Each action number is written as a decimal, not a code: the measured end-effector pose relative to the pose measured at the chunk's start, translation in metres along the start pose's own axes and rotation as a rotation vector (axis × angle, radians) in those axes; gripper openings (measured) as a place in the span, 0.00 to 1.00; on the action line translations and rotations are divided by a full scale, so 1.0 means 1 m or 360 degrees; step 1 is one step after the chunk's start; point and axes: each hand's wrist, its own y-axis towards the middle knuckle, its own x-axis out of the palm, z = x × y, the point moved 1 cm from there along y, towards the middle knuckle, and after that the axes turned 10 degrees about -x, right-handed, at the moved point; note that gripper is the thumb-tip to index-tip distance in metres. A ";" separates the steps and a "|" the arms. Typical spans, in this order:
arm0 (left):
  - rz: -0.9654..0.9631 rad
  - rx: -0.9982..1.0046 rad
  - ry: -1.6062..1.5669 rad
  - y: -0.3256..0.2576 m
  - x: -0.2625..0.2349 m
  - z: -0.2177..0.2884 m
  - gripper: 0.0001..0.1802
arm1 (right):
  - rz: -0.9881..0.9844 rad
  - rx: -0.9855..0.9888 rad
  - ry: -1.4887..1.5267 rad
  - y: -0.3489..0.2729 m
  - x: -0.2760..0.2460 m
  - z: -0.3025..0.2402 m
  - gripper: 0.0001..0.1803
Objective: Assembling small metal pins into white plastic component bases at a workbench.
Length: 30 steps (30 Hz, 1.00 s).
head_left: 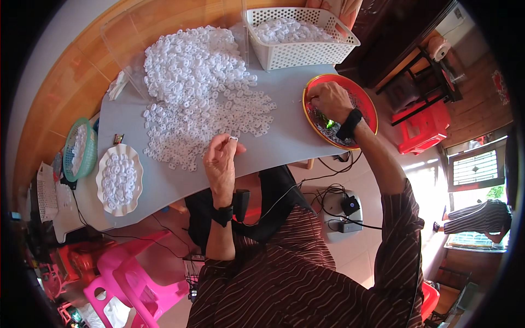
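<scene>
My left hand [220, 167] is raised over the table's near edge, its fingertips pinching a small white plastic piece [233, 138]. Just beyond it spreads a large heap of similar white oval pieces with holes [191, 65], thinning toward me. Off to the right, my right hand [332, 100] reaches into a round red tray [369, 106] with a gold rim. Small dark and silvery bits [331, 131] lie in the tray. The fingers of that hand are bent together at the tray's left side; whatever they grip is hidden.
White pieces also fill a perforated white basket [306, 56] at the back and a scalloped white dish [100, 183] at left. A green basket [90, 158] stands beyond the dish. Below are a pink plastic chair [128, 268] and black cables [333, 191]. Another person [476, 218] bends at far right.
</scene>
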 end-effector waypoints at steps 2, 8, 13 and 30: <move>-0.0015 0.0001 0.0059 0.001 0.001 -0.003 0.05 | -0.0025 0.0048 -0.0096 -0.001 0.003 0.002 0.09; -0.0067 0.0056 -0.0012 0.004 -0.001 -0.006 0.05 | 0.0016 -0.0032 -0.0043 -0.006 -0.003 0.010 0.10; -0.0044 0.0073 0.0028 0.003 -0.001 -0.006 0.05 | -0.0060 0.0046 -0.0072 -0.002 -0.004 0.004 0.10; -0.0085 0.0149 0.0173 0.004 -0.003 -0.006 0.05 | -0.0170 0.0210 -0.0454 0.012 -0.007 -0.027 0.11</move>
